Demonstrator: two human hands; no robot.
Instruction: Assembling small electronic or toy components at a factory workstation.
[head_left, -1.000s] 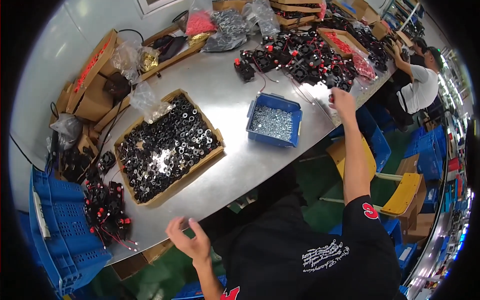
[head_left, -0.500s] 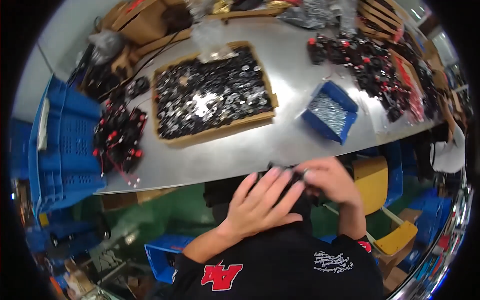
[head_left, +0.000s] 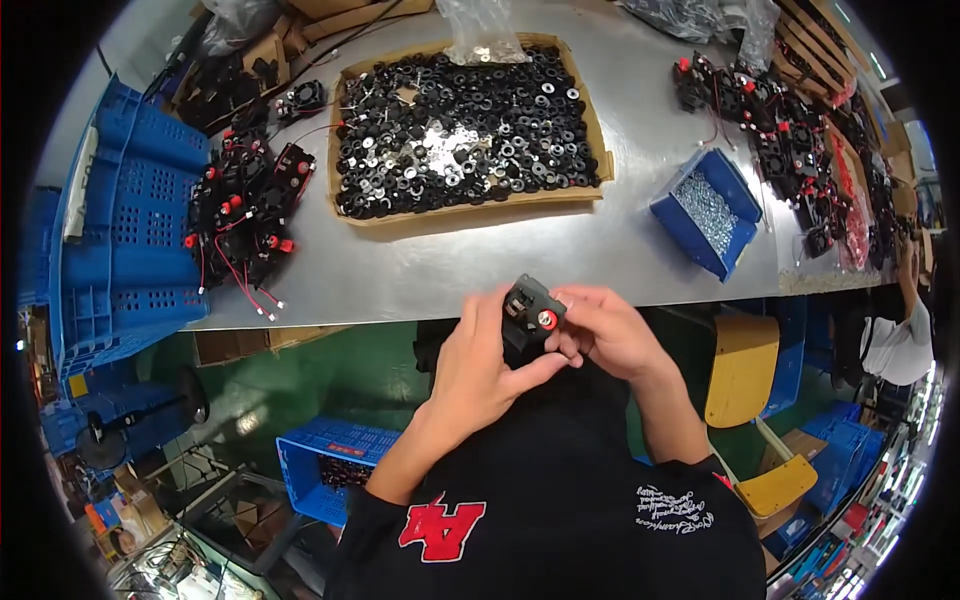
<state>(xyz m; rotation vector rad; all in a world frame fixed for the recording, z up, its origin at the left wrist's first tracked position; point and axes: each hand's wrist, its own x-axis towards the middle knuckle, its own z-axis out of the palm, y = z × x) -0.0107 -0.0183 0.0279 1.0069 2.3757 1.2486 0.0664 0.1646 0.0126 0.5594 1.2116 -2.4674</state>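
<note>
Just off the table's front edge, my left hand (head_left: 472, 362) is wrapped round the left side of a black plastic assembly (head_left: 525, 308) with a red round knob (head_left: 547, 319) that has a shiny metal centre. My right hand (head_left: 622, 338) is closed at the assembly's right side, thumb and curled fingers close by the knob. Part of the right fingers hides behind the thumb, so I cannot make out any small piece between them. Ahead on the table lies a shallow cardboard tray (head_left: 470, 220) of black and silver ring-shaped parts. To its right, a blue bin (head_left: 690, 236) holds small silver screws.
Similar black assemblies with red knobs and wires are heaped at the left (head_left: 240, 215) and the far right (head_left: 790, 140). A blue crate (head_left: 150, 200) stands at the table's left end. Below are a yellow chair (head_left: 742, 370) and another blue crate (head_left: 300, 460).
The assembly, mostly covered by my spread left hand before, now shows its red knob. My left hand has drawn round its left side. The view has shifted, placing the table items farther up.
</note>
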